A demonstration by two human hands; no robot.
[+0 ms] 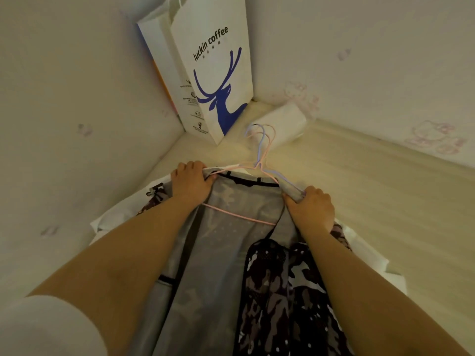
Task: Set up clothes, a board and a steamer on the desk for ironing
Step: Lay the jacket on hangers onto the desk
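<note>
both hands, left hand (pixel 191 182) and right hand (pixel 312 208), grip grey camouflage jacket (pixel 231 253) shoulders on pale desk (pixel 359 181); board, steamer unseen

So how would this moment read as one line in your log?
stage: laying out clothes | left hand: grips garment shoulder | right hand: grips other shoulder | hangers: attached | paper bag: corner

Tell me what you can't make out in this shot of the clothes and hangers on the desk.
Head view only:
- Steamer and board: none visible; whether they are out of frame cannot be told.
- Camouflage garment: its lower part is cut off by the bottom edge.
- White item under the garment: mostly covered by the garment and arms.
- Small print on the paper bag: too small to read.
- Fingertips of the left hand and right hand: curled into the fabric.
</note>
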